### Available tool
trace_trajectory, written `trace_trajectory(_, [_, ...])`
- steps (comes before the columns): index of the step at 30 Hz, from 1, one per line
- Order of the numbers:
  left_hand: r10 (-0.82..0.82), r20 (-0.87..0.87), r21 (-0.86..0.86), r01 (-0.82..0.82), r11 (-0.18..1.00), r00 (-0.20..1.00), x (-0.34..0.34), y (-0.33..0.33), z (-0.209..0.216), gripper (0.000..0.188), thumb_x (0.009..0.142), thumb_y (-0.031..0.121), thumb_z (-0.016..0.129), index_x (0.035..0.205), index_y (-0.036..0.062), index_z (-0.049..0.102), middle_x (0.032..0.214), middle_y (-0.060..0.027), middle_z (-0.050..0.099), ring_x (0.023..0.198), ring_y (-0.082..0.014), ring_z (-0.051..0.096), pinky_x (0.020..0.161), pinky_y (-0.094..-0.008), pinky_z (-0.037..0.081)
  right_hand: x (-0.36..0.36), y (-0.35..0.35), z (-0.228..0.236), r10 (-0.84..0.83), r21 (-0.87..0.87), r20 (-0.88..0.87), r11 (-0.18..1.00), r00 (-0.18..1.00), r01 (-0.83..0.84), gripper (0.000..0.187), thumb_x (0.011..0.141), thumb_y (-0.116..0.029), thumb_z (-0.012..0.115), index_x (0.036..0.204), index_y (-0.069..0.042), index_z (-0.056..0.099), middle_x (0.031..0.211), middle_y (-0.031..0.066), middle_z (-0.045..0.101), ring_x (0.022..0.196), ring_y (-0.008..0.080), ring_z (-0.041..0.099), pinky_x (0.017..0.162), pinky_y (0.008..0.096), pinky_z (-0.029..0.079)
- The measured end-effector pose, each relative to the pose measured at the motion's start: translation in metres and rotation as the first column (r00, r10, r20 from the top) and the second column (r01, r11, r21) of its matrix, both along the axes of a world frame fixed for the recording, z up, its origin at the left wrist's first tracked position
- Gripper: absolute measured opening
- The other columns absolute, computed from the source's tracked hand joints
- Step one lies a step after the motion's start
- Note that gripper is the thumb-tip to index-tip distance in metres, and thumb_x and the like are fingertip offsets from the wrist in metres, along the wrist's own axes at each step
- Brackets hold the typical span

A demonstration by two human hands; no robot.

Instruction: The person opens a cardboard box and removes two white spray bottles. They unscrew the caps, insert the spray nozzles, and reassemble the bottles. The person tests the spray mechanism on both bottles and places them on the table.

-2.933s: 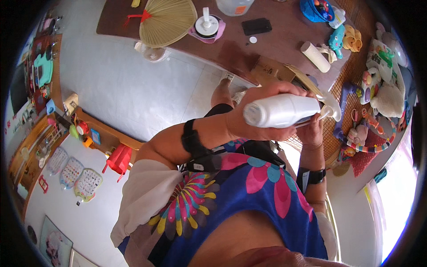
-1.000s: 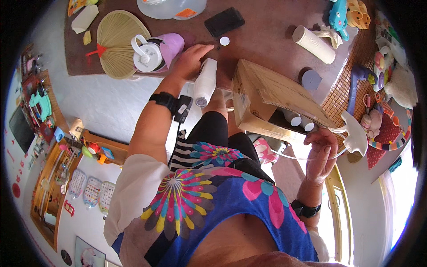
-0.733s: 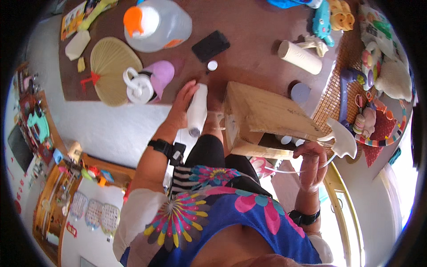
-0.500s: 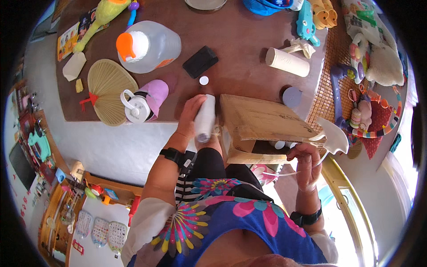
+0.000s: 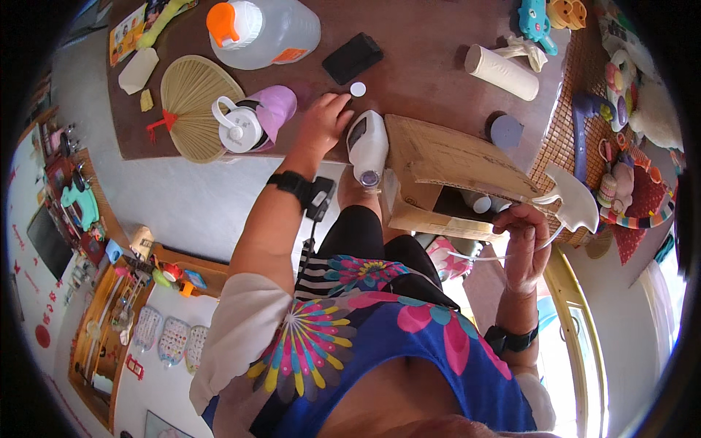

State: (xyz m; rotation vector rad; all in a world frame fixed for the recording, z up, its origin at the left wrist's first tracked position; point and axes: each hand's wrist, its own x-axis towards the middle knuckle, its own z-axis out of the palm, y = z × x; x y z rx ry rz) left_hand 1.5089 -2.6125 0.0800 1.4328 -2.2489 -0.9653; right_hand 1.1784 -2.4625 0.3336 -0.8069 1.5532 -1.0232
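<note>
My left hand (image 5: 321, 125) reaches over the table's near edge, fingers stretched toward a small white round cap (image 5: 357, 89) and holding nothing. Just right of it a white bottle-shaped thing (image 5: 371, 146) stands at the edge, with a dark oval patch and a round translucent end toward me. Beside that is a brown cardboard box (image 5: 456, 160), its opening facing me and several white cylindrical things (image 5: 478, 202) inside. My right hand (image 5: 524, 244) has its fingers closed on the box's right front edge. A white cord (image 5: 467, 257) runs by this hand, near a curved white plastic piece (image 5: 573, 196).
Beyond the cap lies a black box (image 5: 353, 58). To the left are a large clear jug (image 5: 281, 33), a white-lidded bottle with a purple sleeve (image 5: 276, 109) and a palm fan (image 5: 191, 109). A cream cylinder (image 5: 502, 71) and a grey round lid (image 5: 506, 131) are at right.
My left hand has let go of the white bottle-shaped thing and moved away from me toward the cap. The right hand stays at the box. The whole view has shifted.
</note>
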Motion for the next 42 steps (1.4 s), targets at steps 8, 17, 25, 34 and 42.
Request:
trace_trajectory(8, [0.009,0.143,-0.095,0.004,0.995,0.990,-0.017,-0.010,-0.017,0.016,0.087,0.023,0.069,0.097,0.0105,0.066,0.094,-0.0104,0.067,0.090,-0.0367,0.065,0.078,-0.0473,0.054,-0.002,0.000,-0.001,0.032,-0.014,-0.017,0.999,0.999,-0.032,0.035,0.109,-0.028,0.042,0.121,0.002,0.056,0.099,0.0114,0.066,0.091,0.0170,0.063,0.084,0.0314,0.050])
trace_trajectory(17, [0.611,-0.324,0.572,-0.365,0.734,0.722,0.009,0.039,0.093,0.017,0.093,0.000,0.069,0.109,0.0007,0.073,0.098,-0.0024,0.070,0.086,-0.0063,0.062,0.075,-0.0217,0.050,0.015,-0.007,0.015,0.081,-0.001,0.039,0.997,0.996,-0.081,0.025,0.108,-0.009,0.039,0.121,0.002,0.057,0.096,0.0105,0.067,0.080,0.0136,0.062,0.072,0.0279,0.054])
trace_trajectory(25, [0.390,-0.618,0.486,-0.058,0.872,0.683,-0.031,0.094,0.228,0.024,0.089,-0.008,0.070,0.112,-0.0010,0.070,0.107,-0.0042,0.068,0.092,-0.0090,0.063,0.083,-0.0251,0.052,0.069,-0.017,0.025,0.366,0.055,0.125,0.926,0.922,-0.374,0.028,0.107,-0.006,0.044,0.129,0.002,0.058,0.100,0.0070,0.067,0.086,0.0102,0.062,0.063,0.0223,0.051])
trace_trajectory(34, [0.477,-0.662,0.497,-0.139,0.857,0.578,-0.045,0.128,0.239,0.034,0.089,-0.011,0.068,0.120,-0.0013,0.057,0.105,-0.0061,0.066,0.095,-0.0100,0.064,0.087,-0.0255,0.054,0.105,-0.028,0.025,0.417,0.032,-0.123,0.909,0.901,-0.416,0.013,0.093,-0.003,0.066,0.106,0.001,0.066,0.087,0.0078,0.071,0.077,0.0105,0.063,0.069,0.0267,0.051])
trace_trajectory(42, [0.223,-0.442,0.067,-0.215,0.974,0.869,-0.022,0.075,0.157,0.065,0.074,0.003,0.081,0.133,0.0064,0.056,0.125,-0.0108,0.063,0.113,-0.0260,0.062,0.096,-0.0397,0.052,0.140,-0.061,-0.007,0.206,-0.059,-0.643,0.947,0.738,-0.315,0.014,0.088,-0.021,0.071,0.091,-0.007,0.070,0.074,0.0148,0.070,0.069,0.0349,0.070,0.065,0.0402,0.055])
